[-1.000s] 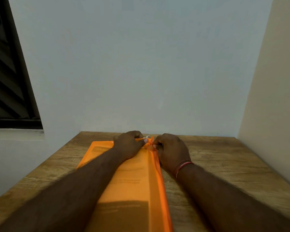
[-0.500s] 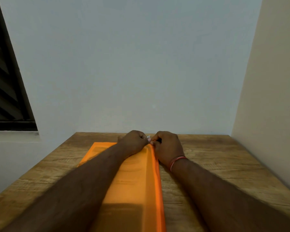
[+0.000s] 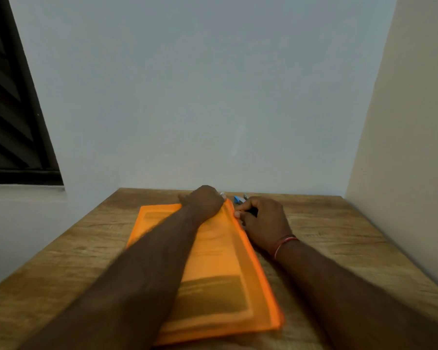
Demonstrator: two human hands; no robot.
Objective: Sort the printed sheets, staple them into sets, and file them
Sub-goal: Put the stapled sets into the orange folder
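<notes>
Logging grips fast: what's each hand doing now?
Left hand: curled at the far end of the orange folder; grip hidden, cannot tell.
Right hand: pinching its right edge.

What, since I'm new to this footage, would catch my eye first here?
A translucent orange plastic folder with printed sheets inside lies along the middle of the wooden table. The left hand rests on its far end, while the right hand pinches its right edge with curled fingers. A small blue object sits just beyond them, near the wall.
</notes>
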